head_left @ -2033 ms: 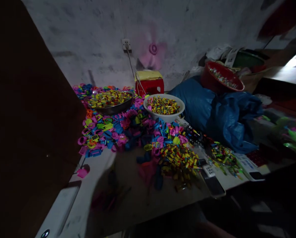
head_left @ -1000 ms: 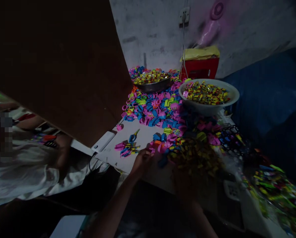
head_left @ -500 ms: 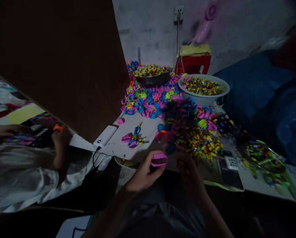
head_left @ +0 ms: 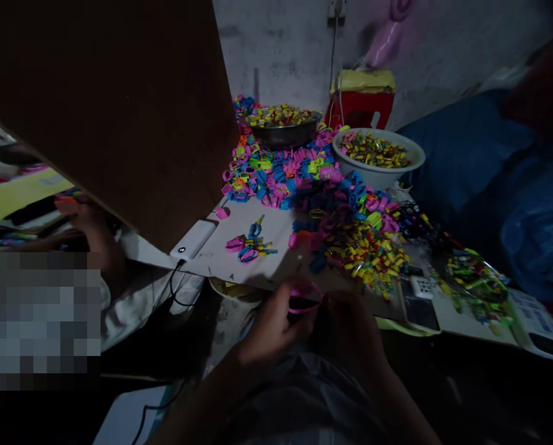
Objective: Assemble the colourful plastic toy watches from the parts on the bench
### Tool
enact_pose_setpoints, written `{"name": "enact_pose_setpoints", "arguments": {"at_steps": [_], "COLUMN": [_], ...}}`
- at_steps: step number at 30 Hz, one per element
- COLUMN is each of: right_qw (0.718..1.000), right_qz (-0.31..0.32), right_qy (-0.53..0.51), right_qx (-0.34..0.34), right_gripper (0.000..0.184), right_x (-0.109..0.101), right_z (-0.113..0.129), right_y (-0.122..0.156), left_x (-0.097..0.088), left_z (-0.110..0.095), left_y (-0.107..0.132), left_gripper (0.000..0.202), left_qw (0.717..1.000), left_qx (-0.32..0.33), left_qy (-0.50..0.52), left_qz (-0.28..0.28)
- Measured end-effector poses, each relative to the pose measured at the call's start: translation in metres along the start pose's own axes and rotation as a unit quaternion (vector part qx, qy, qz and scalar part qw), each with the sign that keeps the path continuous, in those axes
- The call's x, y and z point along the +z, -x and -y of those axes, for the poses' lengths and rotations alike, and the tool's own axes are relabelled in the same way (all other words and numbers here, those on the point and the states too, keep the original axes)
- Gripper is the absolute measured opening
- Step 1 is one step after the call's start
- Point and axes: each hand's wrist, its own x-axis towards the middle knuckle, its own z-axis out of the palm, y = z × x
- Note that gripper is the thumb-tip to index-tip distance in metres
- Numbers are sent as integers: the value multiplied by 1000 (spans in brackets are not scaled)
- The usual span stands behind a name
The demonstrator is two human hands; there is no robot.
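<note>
My left hand [head_left: 269, 327] is closed around a pink plastic clip [head_left: 304, 296], held below the table's near edge. Against the same clip from the right sits my right hand [head_left: 350, 330], fingers curled; it is too dark to see what it grips. Just beyond, on the white table [head_left: 220, 262], lies a small group of finished pink and blue pieces [head_left: 251, 247]. A heap of small yellow and red parts [head_left: 366, 253] lies to the right of them.
A big pile of pink, blue and green clips [head_left: 290, 179] covers the table's far half. Behind stand a metal bowl [head_left: 280, 127], a white bowl [head_left: 378, 157] and a red box [head_left: 362, 102]. A brown board [head_left: 118, 111] blocks the left; another person's hand [head_left: 93, 232] works behind it. Blue sacks [head_left: 489, 173] lie right.
My hands came back from the table with a pink clip and drew close together over my lap. The view tilted down slightly.
</note>
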Motion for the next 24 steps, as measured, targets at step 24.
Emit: {"name": "enact_pose_setpoints", "arguments": {"at_steps": [24], "right_qw": [956], "right_qz": [110], "right_qy": [222], "right_qx": [-159], "right_gripper": [11], "right_x": [-15], "right_z": [-7], "right_y": [3], "left_x": [13], "left_z": [20], "left_y": [2], "left_gripper": [58], "left_qw": [980], "left_qx": [-149], "left_qy": [125], "left_qz": [35]}}
